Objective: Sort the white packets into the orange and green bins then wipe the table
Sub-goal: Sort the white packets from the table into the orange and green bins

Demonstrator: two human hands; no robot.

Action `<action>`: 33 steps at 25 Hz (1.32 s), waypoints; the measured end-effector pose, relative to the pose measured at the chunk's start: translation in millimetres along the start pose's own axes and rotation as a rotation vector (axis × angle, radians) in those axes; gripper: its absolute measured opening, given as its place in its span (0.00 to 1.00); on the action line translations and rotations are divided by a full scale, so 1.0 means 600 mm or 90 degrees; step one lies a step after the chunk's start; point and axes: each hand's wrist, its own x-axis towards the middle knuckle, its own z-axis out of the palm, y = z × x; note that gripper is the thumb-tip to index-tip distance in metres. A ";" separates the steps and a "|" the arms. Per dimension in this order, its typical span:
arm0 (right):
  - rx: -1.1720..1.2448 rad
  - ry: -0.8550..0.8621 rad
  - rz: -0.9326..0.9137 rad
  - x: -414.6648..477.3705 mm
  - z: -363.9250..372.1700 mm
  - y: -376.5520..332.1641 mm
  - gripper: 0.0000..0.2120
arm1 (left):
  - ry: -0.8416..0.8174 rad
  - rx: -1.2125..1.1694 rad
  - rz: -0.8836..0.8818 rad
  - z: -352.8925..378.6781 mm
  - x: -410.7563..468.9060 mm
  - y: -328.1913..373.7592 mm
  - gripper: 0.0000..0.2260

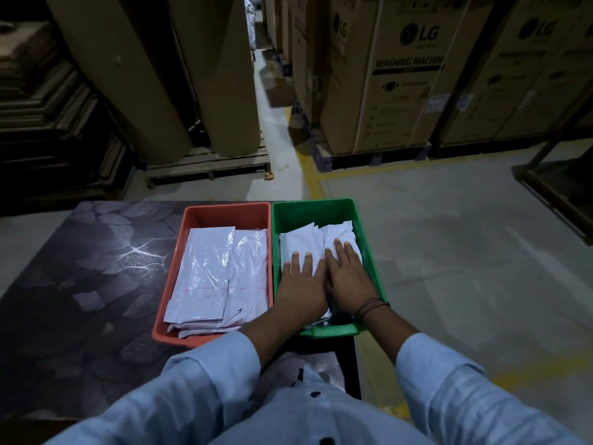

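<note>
Two bins stand side by side on the dark patterned table [96, 284]. The orange bin [224, 208] on the left holds several flat white packets [218, 271]. The green bin [321, 207] on the right holds a stack of white packets [308, 242]. My left hand [300, 284] and my right hand [348, 274] lie side by side, palms down with straight fingers, pressing flat on the packets in the green bin. The near part of that stack is hidden under my hands.
The green bin sits at the table's right edge, with concrete floor and yellow floor lines beyond. Large brown paper rolls [154, 75] on a pallet and LG washing machine cartons [401, 75] stand behind the table, with an aisle between them.
</note>
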 end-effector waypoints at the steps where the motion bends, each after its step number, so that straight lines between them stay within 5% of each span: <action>1: 0.015 0.026 0.000 -0.005 -0.002 -0.002 0.34 | 0.018 -0.005 0.006 -0.007 -0.009 0.000 0.35; 8: 0.102 0.166 -0.093 -0.054 0.000 -0.055 0.26 | 0.172 -0.046 -0.052 -0.027 -0.097 -0.059 0.25; 17: 0.116 0.194 -0.179 -0.078 0.001 -0.149 0.17 | 0.189 -0.083 -0.171 -0.033 -0.183 -0.133 0.23; 33: 0.065 0.133 0.024 -0.163 0.018 -0.264 0.23 | 0.089 -0.082 -0.179 0.013 -0.303 -0.222 0.32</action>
